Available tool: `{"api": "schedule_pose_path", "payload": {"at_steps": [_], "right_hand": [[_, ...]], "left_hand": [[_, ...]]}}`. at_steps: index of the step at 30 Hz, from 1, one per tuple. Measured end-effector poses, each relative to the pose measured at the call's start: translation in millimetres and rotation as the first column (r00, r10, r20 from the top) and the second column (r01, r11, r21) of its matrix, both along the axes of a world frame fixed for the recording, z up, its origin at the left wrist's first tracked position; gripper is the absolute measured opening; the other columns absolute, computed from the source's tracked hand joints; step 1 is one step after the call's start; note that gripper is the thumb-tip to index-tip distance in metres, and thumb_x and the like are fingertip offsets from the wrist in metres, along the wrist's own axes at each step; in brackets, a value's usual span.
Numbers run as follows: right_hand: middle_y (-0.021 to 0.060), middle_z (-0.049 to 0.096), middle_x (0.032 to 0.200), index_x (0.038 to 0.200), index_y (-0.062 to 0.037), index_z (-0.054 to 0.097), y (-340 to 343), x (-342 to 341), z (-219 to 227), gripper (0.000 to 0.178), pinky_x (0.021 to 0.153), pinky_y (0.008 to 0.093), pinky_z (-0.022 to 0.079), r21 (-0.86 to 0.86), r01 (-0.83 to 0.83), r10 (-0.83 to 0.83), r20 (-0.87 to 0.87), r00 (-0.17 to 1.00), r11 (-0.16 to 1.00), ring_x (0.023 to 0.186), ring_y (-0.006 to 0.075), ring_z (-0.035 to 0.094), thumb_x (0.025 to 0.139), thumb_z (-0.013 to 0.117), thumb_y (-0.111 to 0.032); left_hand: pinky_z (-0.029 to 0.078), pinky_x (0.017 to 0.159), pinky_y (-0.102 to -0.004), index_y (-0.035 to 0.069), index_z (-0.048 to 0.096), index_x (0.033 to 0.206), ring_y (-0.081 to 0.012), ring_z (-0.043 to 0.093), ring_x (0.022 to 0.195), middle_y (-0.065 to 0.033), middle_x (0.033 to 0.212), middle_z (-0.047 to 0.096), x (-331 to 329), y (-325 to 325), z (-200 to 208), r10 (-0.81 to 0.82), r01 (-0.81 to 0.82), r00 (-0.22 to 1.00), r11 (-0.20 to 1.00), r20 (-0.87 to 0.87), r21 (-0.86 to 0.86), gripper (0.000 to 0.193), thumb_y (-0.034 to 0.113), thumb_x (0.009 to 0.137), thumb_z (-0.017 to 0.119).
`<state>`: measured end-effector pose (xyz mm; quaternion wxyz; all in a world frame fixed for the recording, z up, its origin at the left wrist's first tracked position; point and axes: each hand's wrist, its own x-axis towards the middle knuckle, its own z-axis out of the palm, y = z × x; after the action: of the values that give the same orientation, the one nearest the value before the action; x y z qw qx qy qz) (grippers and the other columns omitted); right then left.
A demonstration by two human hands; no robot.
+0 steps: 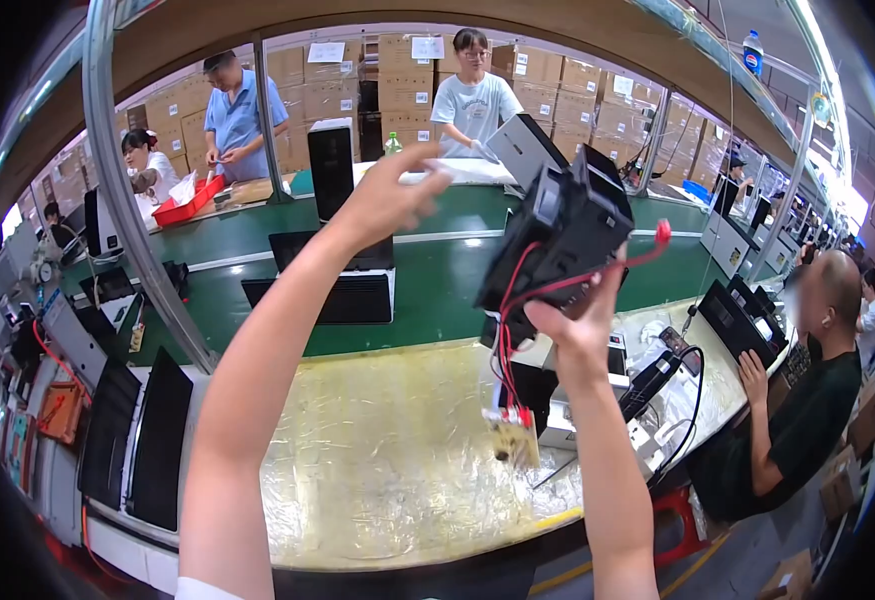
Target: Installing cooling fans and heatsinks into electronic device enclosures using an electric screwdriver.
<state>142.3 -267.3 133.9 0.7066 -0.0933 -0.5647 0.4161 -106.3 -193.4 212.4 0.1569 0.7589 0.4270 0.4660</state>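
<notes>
My right hand (583,338) is closed on a black plastic housing (562,230), holding it tilted above the bench. Red and black wires (506,350) trail from the housing, and one red lead ends in a small red connector (662,231). A small tan circuit board (513,438) dangles from the wires over the bench. To the left, my left hand (397,195) is raised over the green conveyor with its fingers apart and nothing in it. Its fingertips are slightly smeared and point toward the housing, without touching it.
A yellowish film-covered bench (387,450) lies below my arms, with the green conveyor belt (447,268) beyond. Black panels (157,440) stand at left. A black cable (695,400) and small parts lie at right, near a co-worker (807,390). Metal posts (122,150) rise along the line.
</notes>
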Motion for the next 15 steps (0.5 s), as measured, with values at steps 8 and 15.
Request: {"api": "schedule_pose_path", "payload": {"at_steps": [8, 15], "right_hand": [[0.0113, 0.042, 0.145, 0.160, -0.0102, 0.013, -38.3, 27.9, -3.8, 0.131, 0.113, 0.0389, 0.037, 0.340, 0.537, -0.635, 0.385, 0.670, 0.773, 0.133, 0.0260, 0.046, 0.053, 0.090, -0.012], [0.0177, 0.040, 0.145, 0.153, -0.0038, 0.031, -68.0, 10.2, 17.6, 0.120, 0.113, 0.0422, 0.036, 0.600, 0.534, -0.801, 0.387, 0.456, 0.595, 0.132, 0.0342, 0.043, 0.050, 0.091, -0.013]], "left_hand": [[0.053, 0.090, -0.0474, 0.006, 0.063, 0.118, -0.0362, 0.063, 0.108, -0.0162, 0.111, 0.065, -84.8, 63.5, -193.5, 0.422, -0.499, 0.692, 0.866, -0.586, 0.034, 0.047, 0.031, 0.080, 0.077], [0.052, 0.081, -0.0420, 0.004, 0.070, 0.098, -0.0339, 0.065, 0.097, -0.0118, 0.101, 0.066, -108.9, -59.7, -139.9, 0.196, -0.195, 0.761, 0.978, -0.619, 0.071, 0.025, 0.020, 0.080, 0.074]]}}
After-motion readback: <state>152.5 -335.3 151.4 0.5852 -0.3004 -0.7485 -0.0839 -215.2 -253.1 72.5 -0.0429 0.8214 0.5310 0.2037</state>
